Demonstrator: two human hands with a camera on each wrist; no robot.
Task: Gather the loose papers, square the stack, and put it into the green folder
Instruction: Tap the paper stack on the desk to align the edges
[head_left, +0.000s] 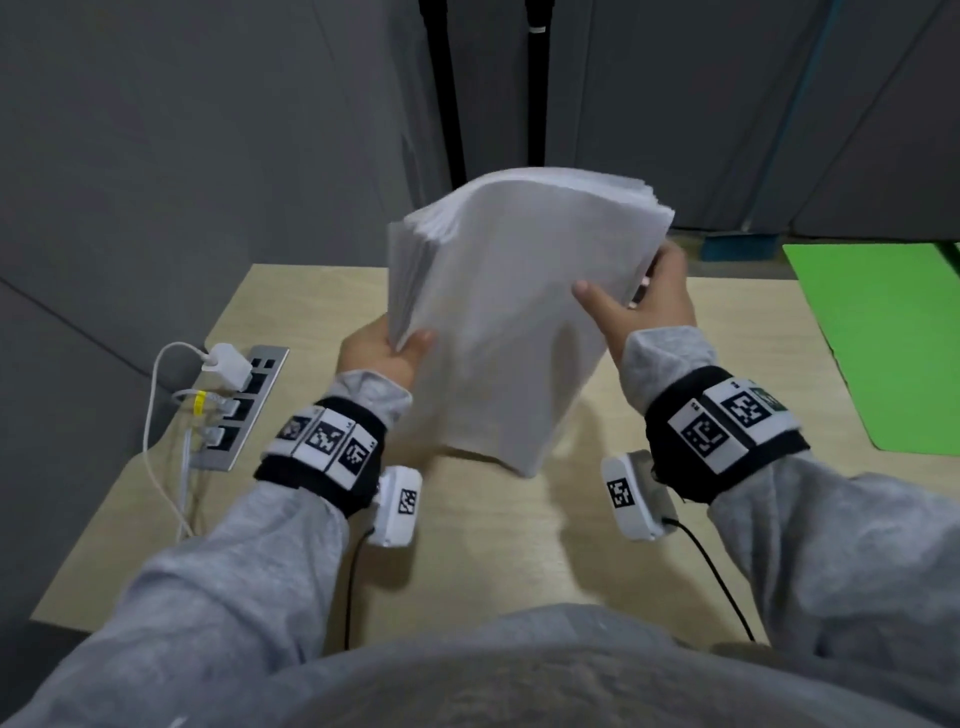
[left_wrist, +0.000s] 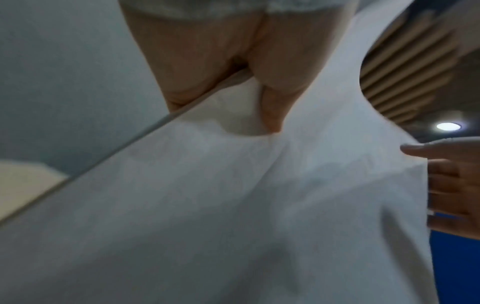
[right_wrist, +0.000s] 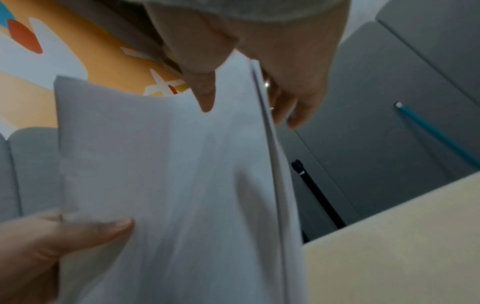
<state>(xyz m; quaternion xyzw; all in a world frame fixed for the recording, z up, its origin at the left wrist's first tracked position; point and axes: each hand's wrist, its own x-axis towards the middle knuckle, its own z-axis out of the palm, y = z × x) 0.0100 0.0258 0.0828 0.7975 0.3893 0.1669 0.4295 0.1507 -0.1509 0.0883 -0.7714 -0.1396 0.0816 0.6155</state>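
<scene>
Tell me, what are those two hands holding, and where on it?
A stack of white papers, lifted off the table. The left hand grips its left edge near the lower corner; the right hand pinches its right edge.

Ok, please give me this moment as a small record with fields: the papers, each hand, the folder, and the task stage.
papers: one white stack held up above the desk, top edges fanned, not square
left hand: left hand grips the stack's left edge
right hand: right hand grips the right edge
folder: green folder lies on the desk at the right, no papers on it
stage: gathered; squaring and filing not yet done
</scene>
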